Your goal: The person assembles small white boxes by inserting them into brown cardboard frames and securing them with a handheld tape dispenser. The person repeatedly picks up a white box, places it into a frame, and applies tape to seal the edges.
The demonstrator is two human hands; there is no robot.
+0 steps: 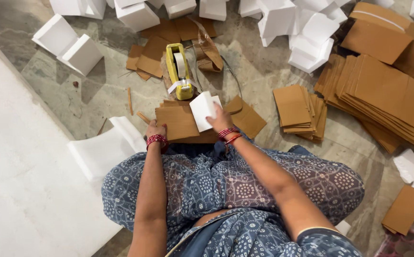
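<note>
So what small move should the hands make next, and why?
Probably lower the white foam block onto the brown cardboard sheet. The right hand holds the block just above it, the left hand already presses the sheet's edge flat, and the yellow tape dispenser waits just beyond.

Your right grip (219, 119) closes on one white rectangular foam block (202, 110); your left grip (155, 129) presses one brown corrugated cardboard sheet (177, 122). Just beyond both grips stands one yellow tape dispenser (179, 71). Left of your left grip you have three white foam trays (69, 45). Right of your right grip, two stacks of brown cardboard sheets (298, 112) lie on the floor.
</note>
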